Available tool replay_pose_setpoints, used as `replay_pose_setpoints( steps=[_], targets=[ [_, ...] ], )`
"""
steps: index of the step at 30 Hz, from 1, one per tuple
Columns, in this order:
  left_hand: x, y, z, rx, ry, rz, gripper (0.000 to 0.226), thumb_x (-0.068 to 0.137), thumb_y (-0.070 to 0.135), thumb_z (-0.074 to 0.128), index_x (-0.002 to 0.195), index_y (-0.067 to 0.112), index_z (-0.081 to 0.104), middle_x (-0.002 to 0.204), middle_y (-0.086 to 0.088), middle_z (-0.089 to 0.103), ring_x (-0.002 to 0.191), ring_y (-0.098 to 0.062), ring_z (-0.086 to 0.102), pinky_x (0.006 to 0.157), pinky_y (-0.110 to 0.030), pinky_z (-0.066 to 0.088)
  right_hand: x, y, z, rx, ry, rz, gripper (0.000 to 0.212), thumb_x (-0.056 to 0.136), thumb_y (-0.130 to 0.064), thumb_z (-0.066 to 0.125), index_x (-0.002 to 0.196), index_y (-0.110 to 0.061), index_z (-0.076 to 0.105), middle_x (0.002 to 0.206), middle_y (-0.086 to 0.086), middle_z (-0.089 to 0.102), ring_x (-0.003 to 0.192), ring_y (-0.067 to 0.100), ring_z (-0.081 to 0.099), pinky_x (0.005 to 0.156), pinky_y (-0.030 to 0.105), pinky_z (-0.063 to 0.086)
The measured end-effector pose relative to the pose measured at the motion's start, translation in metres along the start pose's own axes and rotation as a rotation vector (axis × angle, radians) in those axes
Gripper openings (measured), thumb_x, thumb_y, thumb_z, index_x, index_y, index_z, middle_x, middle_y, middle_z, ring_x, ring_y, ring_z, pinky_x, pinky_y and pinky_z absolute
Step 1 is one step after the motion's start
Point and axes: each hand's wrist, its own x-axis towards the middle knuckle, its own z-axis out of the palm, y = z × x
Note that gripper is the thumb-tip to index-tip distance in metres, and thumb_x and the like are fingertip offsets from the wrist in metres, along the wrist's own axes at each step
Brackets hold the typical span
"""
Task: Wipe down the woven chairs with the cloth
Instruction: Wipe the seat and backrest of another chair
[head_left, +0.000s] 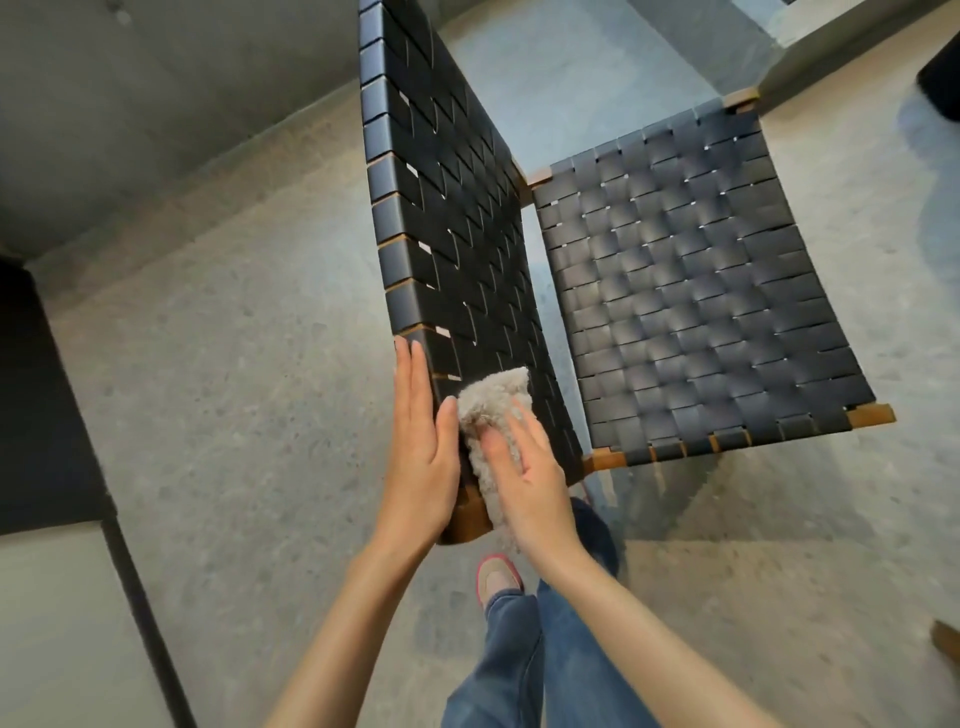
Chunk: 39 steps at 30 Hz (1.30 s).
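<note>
- on my feed, one woven chair (649, 249) fills the middle of the view, seen from above; black straps are plaited over a brown wooden frame.
- its backrest (452, 208) runs up the centre of the picture, and the seat (717, 338) spreads out to the right of it.
- the left hand (421, 447) lies flat against the outer side of the backrest near its top rail, fingers straight and together, thumb by the edge; it is released, clasping nothing.
- the right hand (530, 483) is laid over the cloth (491, 400), a fluffy beige one, pressing it onto the inner face of the backrest close to the near corner.
- i read the right fingers as spread and fairly straight on top of the pile, thumb resting on it too: pressing rather than clenching.
- the cloth sits between the two hands, bunched above the fingertips and trailing down past the wooden corner post (467, 517).
- both forearms are bare.
- below the hands i see blue jeans (519, 670) and a beige shoe with a red rim (498, 574) on the speckled concrete floor (234, 389).
- a dark piece of furniture (41, 415) stands at the left edge, well apart from the chair.
</note>
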Motion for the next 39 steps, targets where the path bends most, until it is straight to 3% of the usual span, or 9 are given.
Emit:
replay_pose_setpoints(
  steps=[5,13,16,19,21,25,30,33,39],
  targets=[
    [-0.025,0.003,0.005,-0.015,0.006,-0.016,0.061,0.101,0.017,0.038,0.146,0.028,-0.001,0.157,0.014,-0.009,0.14,0.009,-0.007,0.108,-0.002,-0.002,0.005,0.011,0.003,-0.096,0.102,0.012,0.046,0.098,-0.041,0.042,0.141,-0.023,0.045,0.148,-0.008,0.039,0.13,0.001,0.036,0.099,0.015,0.029],
    [-0.063,0.002,0.014,-0.066,0.11,-0.087,0.061,0.099,0.023,0.045,0.15,0.025,0.013,0.156,0.018,0.003,0.132,0.024,-0.002,0.101,0.005,0.003,0.016,0.016,-0.002,-0.141,0.154,0.148,0.05,0.1,-0.041,0.038,0.141,-0.015,0.045,0.146,0.006,0.041,0.132,0.02,0.042,0.11,0.044,0.035],
    [-0.085,0.002,0.028,-0.139,0.23,-0.144,0.061,0.097,0.031,0.044,0.15,0.028,0.014,0.157,0.018,-0.002,0.137,0.016,0.0,0.106,0.0,0.007,0.017,0.016,-0.011,-0.19,0.085,0.139,0.045,0.101,-0.038,0.039,0.138,-0.014,0.049,0.139,0.007,0.046,0.125,0.019,0.047,0.107,0.037,0.038],
    [-0.106,0.007,0.049,-0.272,0.357,-0.308,0.066,0.092,0.046,0.039,0.148,0.039,0.005,0.155,0.024,-0.003,0.143,-0.001,0.012,0.116,-0.028,0.021,0.021,0.017,-0.037,-0.322,-0.091,0.094,0.036,0.101,-0.032,0.043,0.127,-0.012,0.059,0.124,0.006,0.057,0.112,0.016,0.053,0.087,0.017,0.041],
    [-0.114,0.013,0.069,-0.357,0.428,-0.445,0.067,0.089,0.054,0.036,0.145,0.048,0.0,0.155,0.024,0.002,0.141,0.0,0.014,0.114,-0.033,0.023,0.025,0.019,-0.062,-0.344,-0.223,0.071,0.029,0.1,-0.029,0.046,0.119,-0.015,0.063,0.114,0.001,0.063,0.103,0.012,0.056,0.076,0.01,0.04],
    [-0.119,0.023,0.112,-0.468,0.558,-0.544,0.064,0.095,0.045,0.037,0.15,0.037,0.006,0.157,0.011,0.013,0.143,-0.007,0.018,0.117,-0.037,0.02,0.033,0.026,-0.113,-0.372,-0.355,0.07,0.025,0.1,-0.03,0.048,0.119,-0.025,0.063,0.109,-0.006,0.064,0.101,0.008,0.058,0.089,0.026,0.045],
    [-0.115,0.049,0.154,-0.594,0.727,-0.639,0.061,0.1,0.031,0.04,0.15,0.031,0.006,0.158,0.005,0.013,0.143,-0.016,0.019,0.115,-0.033,0.02,0.045,0.024,-0.177,-0.438,-0.461,0.057,0.023,0.099,-0.035,0.048,0.117,-0.031,0.061,0.105,-0.013,0.062,0.096,0.003,0.058,0.083,0.019,0.046],
    [-0.115,0.056,0.169,-0.646,0.787,-0.702,0.06,0.1,0.036,0.038,0.151,0.029,0.008,0.158,0.002,0.017,0.143,-0.017,0.021,0.106,-0.025,0.022,0.051,0.018,-0.201,-0.493,-0.517,0.004,0.012,0.099,-0.035,0.047,0.105,-0.037,0.057,0.097,-0.021,0.061,0.087,-0.004,0.057,0.068,0.008,0.045],
    [-0.124,0.052,0.186,-0.806,0.871,-0.75,0.058,0.098,0.04,0.04,0.149,0.033,0.014,0.154,-0.001,0.026,0.139,-0.019,0.03,0.113,-0.046,0.03,0.065,0.016,-0.215,-0.593,-0.564,-0.08,0.028,0.1,-0.034,0.046,0.121,-0.022,0.06,0.117,-0.003,0.062,0.105,0.014,0.058,0.091,0.03,0.047]
  ],
)
